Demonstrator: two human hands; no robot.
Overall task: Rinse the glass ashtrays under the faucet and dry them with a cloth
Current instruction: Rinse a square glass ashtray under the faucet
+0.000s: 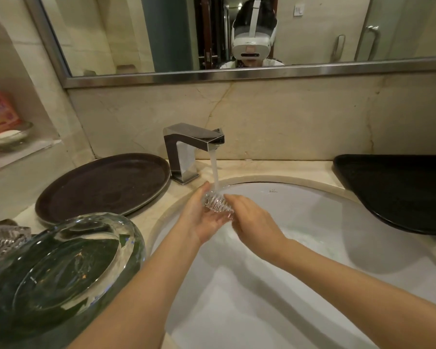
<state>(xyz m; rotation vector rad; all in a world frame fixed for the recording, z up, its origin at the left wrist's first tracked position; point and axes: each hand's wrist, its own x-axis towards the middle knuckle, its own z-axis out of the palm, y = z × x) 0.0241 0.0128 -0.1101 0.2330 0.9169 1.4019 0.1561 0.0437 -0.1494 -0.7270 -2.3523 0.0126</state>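
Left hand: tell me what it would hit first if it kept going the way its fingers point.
The left hand points up and away, toward the water stream and the faucet behind it. The stream probably comes first; depth is unclear.

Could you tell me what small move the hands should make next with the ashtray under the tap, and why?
Probably turn the small ribbed glass ashtray a little in the stream. The water from the faucet strikes only its far edge, while the left hand cradles it from below and the right hand grips its near side, so the rest looks unrinsed.
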